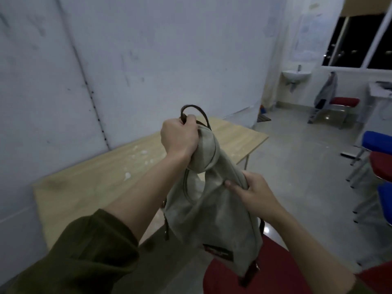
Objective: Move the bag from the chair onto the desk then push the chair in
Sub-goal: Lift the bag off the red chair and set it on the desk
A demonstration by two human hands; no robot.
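Note:
A limp grey-beige bag [212, 221] with dark straps and a dark label hangs in the air in front of me. My left hand [179, 136] is clenched around its bunched top, beside the dark loop handle. My right hand [253, 192] pinches the fabric on the bag's right side, lower down. The bag's bottom hangs just above the red seat of the chair [269, 270] at the lower right. The light wooden desk [101, 179] stands against the wall behind the bag, to its left, with white specks on its top.
Blue and red stools [379, 158] stand along the right edge. Farther back are a red chair with cloth draped on it [333, 102], a small wall sink [296, 75] and a dark window. Grey floor lies open between desk and stools.

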